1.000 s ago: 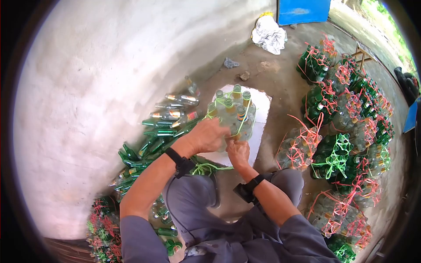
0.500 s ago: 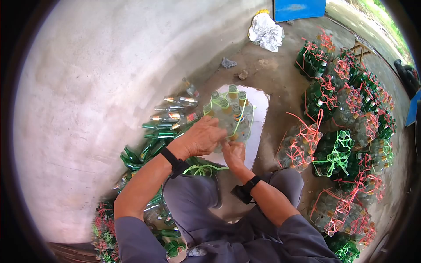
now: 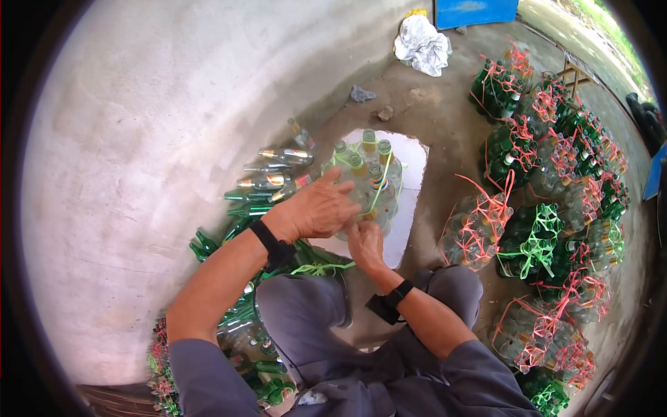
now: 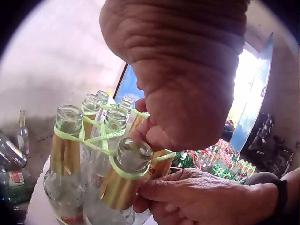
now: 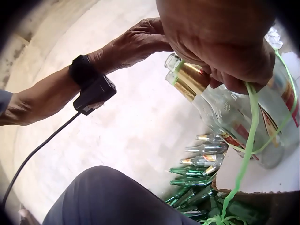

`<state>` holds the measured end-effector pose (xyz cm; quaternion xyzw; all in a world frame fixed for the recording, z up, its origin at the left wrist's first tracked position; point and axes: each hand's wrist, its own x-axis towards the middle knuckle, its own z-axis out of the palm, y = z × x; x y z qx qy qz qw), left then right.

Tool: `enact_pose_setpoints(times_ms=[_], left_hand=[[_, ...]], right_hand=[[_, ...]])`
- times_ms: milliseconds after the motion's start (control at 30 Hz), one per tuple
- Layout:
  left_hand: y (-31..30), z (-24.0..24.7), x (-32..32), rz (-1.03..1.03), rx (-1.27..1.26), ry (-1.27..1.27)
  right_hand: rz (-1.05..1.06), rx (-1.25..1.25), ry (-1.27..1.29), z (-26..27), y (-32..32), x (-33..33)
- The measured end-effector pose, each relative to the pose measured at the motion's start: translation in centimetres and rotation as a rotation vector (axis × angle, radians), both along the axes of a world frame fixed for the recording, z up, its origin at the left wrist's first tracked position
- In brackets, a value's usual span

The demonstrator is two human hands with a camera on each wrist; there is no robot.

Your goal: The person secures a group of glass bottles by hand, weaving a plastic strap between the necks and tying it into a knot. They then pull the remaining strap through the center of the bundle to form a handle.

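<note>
A bundle of clear glass bottles (image 3: 377,186) with gold neck foil stands upright on a white board (image 3: 410,187). Light green plastic strap (image 4: 104,136) crosses between the necks and loops round them. My left hand (image 3: 316,206) is over the near left side of the bundle, fingers spread, its fingertips close beside the bottle necks. Low at the near side, my right hand (image 3: 366,244) pinches the strap; its thumb lies against a gold-foiled neck (image 4: 117,187). In the right wrist view a length of green strap (image 5: 243,164) runs down from the right fingers.
Loose green and clear bottles (image 3: 267,182) lie along the wall on the left. Several bundles tied with red or green strap (image 3: 538,243) stand on the right. Behind the board are two stones (image 3: 361,94) and a white sack (image 3: 422,45). A strap tangle (image 3: 316,267) lies near my knee.
My left hand has drawn a little left from the right hand, and its fingers have loosened and spread. The right hand has shifted slightly left, still at the bundle's near side.
</note>
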<state>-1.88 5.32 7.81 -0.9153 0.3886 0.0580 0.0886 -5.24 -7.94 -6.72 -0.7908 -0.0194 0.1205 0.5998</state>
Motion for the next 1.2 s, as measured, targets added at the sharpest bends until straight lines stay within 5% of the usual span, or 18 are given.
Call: enact_pose_setpoints(times_ms=[433,700,833,900,1200], left_hand=[[1.9,1.2,0.2,0.055,-0.15,0.024],[3.1,0.8,0.3,0.372,-0.248,0.205],[3.3,-0.4,0.4,0.3,-0.192,0.092],[3.0,-0.9,0.4,0.4,-0.43,0.134],[3.7,-2.3,-0.1,0.629,-0.742,0.443]], right_hand=[[0.019,0.117,-0.004,0.3,0.2,-0.1],[0.036,0.2,0.053,0.8,0.3,0.1],[0.036,0.25,0.05,0.2,0.5,0.0],[0.038,0.241,0.042,-0.1,0.7,-0.1],[0.048,0.26,0.065,0.2,0.7,0.0]])
